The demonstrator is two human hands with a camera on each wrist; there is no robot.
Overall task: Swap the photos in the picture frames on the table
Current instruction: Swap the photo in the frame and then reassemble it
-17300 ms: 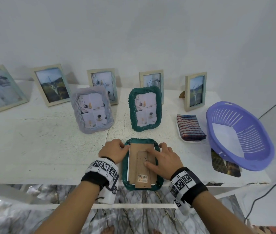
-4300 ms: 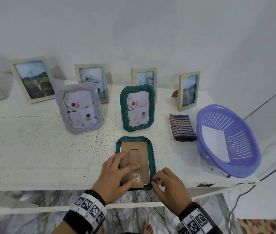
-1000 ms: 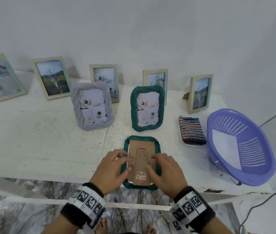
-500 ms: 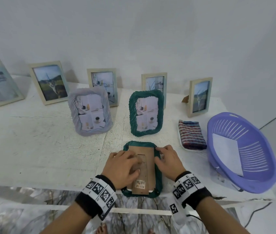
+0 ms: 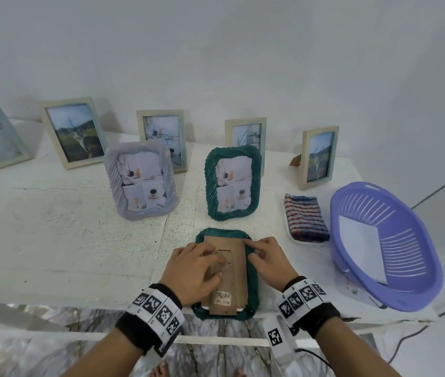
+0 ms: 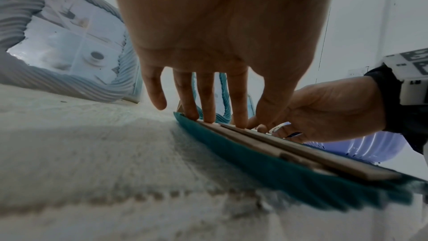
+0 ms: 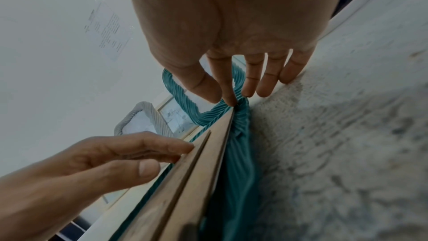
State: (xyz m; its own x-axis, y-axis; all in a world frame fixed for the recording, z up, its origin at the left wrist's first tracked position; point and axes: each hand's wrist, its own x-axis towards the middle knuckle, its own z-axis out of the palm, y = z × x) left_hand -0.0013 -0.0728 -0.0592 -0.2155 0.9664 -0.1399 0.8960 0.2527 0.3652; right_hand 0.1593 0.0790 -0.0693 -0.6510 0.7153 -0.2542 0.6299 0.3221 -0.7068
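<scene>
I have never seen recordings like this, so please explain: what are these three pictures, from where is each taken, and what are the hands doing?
No machine here: a person works with two bare hands, wearing bands with black-and-white markers on the wrists. One picture comes from a camera on the head; the other two come from cameras on each wrist, looking along the fingers.

On the white table a green frame lies face down, its brown backing board up. The left hand presses flat on the board; the right hand touches the frame's far right corner with its fingertips. Nothing is lifted.

Behind stand more framed photos; to the right are a folded striped cloth and a purple basket.
</scene>
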